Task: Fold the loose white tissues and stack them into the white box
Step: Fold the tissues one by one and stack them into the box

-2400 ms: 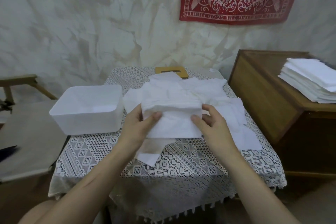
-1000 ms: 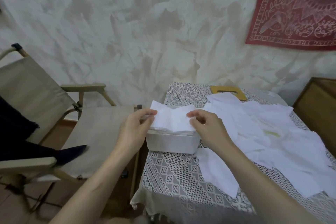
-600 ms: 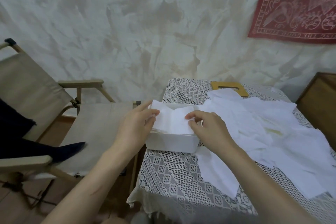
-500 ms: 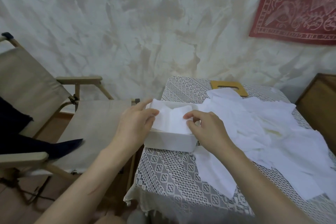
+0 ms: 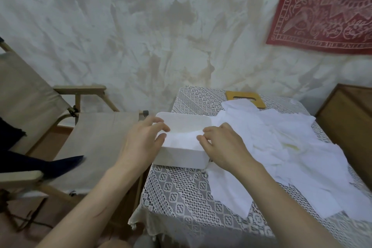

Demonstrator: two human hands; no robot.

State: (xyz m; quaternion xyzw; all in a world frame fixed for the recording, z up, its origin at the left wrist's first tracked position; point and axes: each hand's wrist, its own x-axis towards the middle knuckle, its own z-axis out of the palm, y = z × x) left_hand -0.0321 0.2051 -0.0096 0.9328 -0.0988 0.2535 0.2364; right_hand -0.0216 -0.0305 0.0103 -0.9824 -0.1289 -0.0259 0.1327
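Observation:
The white box (image 5: 181,156) sits at the left edge of the lace-covered table (image 5: 181,191). A folded white tissue (image 5: 182,139) lies low inside it. My left hand (image 5: 143,143) is at the box's left end, thumb and fingers curled around the tissue's left edge. My right hand (image 5: 223,145) is at the box's right end, its curled fingertips on the tissue's right edge. A spread of loose white tissues (image 5: 291,147) covers the table to the right of the box, reaching the near edge.
A canvas folding chair (image 5: 96,139) stands left of the table with a dark cloth (image 5: 60,165) on it. A wooden board (image 5: 244,97) lies at the table's back. A wooden cabinet (image 5: 350,123) stands to the right, and a red wall hanging (image 5: 326,6) is above.
I carried the folded tissue from the pile over to the box. Since half a second ago it has sunk from above the rim down into the box, my hands following.

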